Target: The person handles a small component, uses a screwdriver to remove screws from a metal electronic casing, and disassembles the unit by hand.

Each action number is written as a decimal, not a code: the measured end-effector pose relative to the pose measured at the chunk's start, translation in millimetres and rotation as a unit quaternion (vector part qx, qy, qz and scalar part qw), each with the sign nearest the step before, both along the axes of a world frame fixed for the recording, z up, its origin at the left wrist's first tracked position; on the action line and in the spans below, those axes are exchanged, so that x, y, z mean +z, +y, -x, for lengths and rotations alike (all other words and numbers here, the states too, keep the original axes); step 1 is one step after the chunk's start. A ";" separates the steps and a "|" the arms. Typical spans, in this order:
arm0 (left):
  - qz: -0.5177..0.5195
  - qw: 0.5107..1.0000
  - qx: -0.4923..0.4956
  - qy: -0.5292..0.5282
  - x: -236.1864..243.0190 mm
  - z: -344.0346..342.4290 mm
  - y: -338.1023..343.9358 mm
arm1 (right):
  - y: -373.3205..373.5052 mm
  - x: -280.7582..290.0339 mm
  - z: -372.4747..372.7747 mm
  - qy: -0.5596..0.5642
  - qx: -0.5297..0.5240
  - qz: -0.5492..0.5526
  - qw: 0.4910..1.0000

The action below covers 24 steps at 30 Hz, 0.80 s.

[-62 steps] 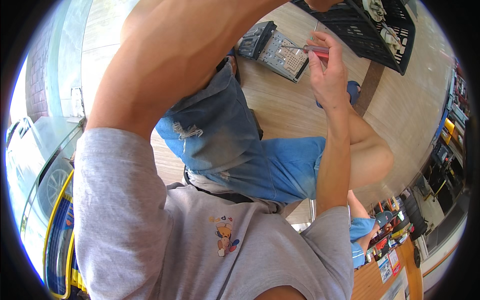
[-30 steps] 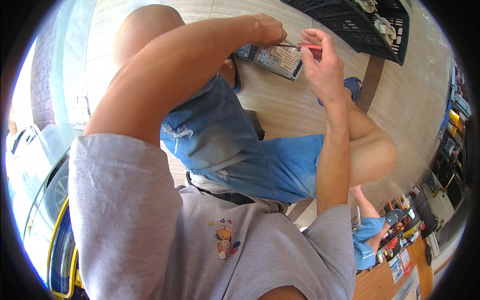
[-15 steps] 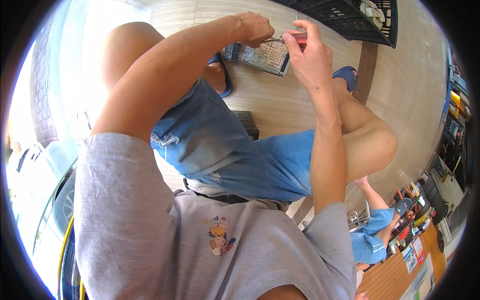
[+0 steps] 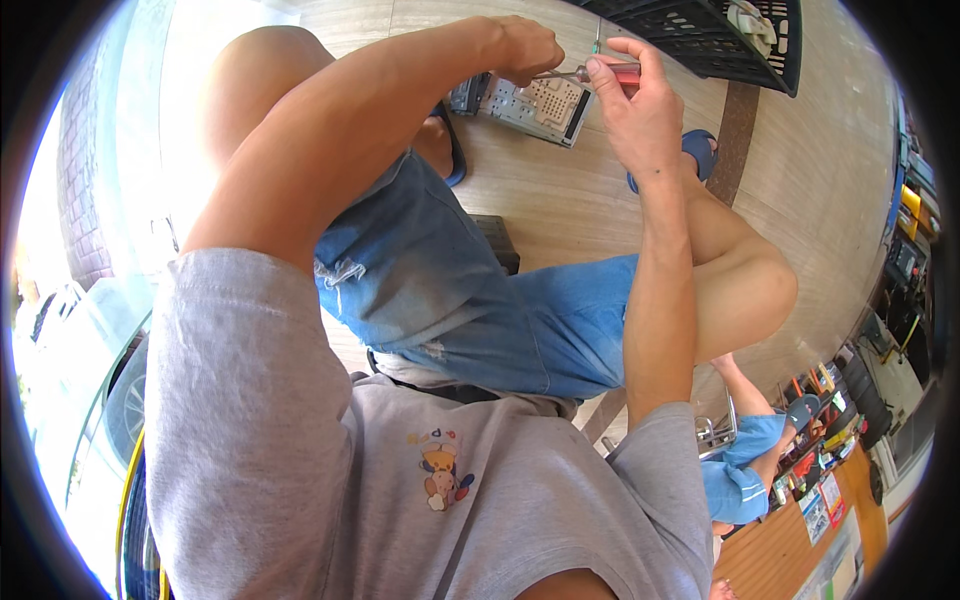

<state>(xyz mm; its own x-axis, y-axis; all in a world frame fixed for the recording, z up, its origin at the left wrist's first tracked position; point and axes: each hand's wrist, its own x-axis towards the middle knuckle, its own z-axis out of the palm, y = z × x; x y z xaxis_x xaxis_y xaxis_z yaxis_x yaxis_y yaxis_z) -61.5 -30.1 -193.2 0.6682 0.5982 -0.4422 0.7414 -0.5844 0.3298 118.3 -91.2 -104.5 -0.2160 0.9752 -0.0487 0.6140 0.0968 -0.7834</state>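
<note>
My right hand (image 4: 643, 115) is closed around the red handle of a screwdriver (image 4: 624, 73), its metal shaft pointing left. The shaft's far end meets the fingers of my left hand (image 4: 528, 50), which are curled in; whatever they pinch is hidden. Beneath both hands, on the floor between my feet, lies a flat metal electronic unit (image 4: 545, 108) with a perforated pale top and a dark edge. Neither hand visibly touches this unit.
A black plastic crate (image 4: 690, 35) with a whitish item in it stands at the upper right. A thin teal tool (image 4: 597, 46) is beyond my right hand. A dark box (image 4: 495, 243) sits below my thighs. Another person's blue shorts (image 4: 735, 487) show at lower right.
Both hands have shifted slightly to the right with the screwdriver. More of its red handle and shaft shows now. The metal unit has stayed on the floor.
</note>
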 end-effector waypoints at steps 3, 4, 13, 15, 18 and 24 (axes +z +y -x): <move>0.028 1.000 -0.010 0.007 3.7 -1.4 1.0 | -0.3 -0.6 0.2 0.020 0.012 -0.001 1.000; 0.032 0.999 -0.008 0.008 4.9 -1.6 1.1 | -0.7 -0.5 0.5 0.018 0.011 -0.003 1.000; 0.033 0.999 0.008 -0.012 5.8 1.6 -0.9 | -0.1 -6.8 -5.5 0.039 -0.005 0.002 0.999; 0.031 0.999 0.018 -0.014 4.5 2.1 -1.7 | 0.1 -9.9 -7.7 0.044 0.002 0.004 0.999; 0.025 0.999 0.022 0.003 2.5 1.1 -1.2 | -0.8 -12.8 -9.0 0.051 0.003 0.000 0.999; 0.021 1.000 0.007 0.000 -2.1 1.3 0.9 | -2.7 -0.5 -9.6 0.016 0.008 -0.005 1.000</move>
